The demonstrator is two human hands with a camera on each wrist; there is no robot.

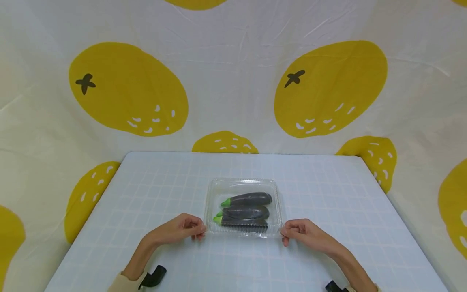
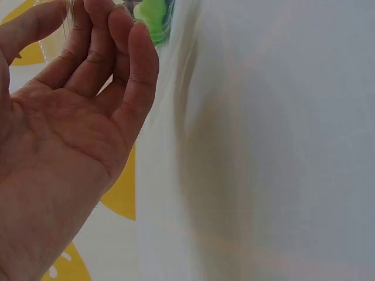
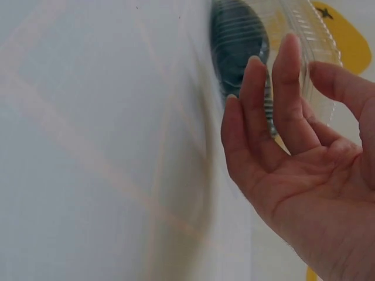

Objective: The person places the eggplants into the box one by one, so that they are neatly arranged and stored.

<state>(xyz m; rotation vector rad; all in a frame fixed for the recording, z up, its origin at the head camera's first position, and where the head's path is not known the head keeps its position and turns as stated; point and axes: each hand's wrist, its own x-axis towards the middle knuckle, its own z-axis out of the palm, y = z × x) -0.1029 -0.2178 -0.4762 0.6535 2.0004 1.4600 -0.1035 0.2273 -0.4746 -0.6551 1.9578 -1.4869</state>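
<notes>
A clear plastic container (image 1: 215, 185) with ribbed walls sits on the table. Inside it lie three dark eggplants (image 1: 251, 199) side by side, their green stem ends to the left. At the container's front left corner, my left hand (image 1: 178, 229) pinches the edge between thumb and fingers. My right hand (image 1: 310, 234) holds the front right corner the same way. In the right wrist view, the rim (image 3: 304, 35) runs between the thumb and index finger, the other fingers loosely bent. A green stem end (image 2: 153, 19) shows past the fingertips in the left wrist view.
The table (image 1: 164, 170) has a pale cloth with a faint grid. Behind and beside it hangs a white sheet (image 1: 233, 81) printed with yellow fruit shapes. Black wrist mounts (image 1: 155, 276) sit at both sleeves.
</notes>
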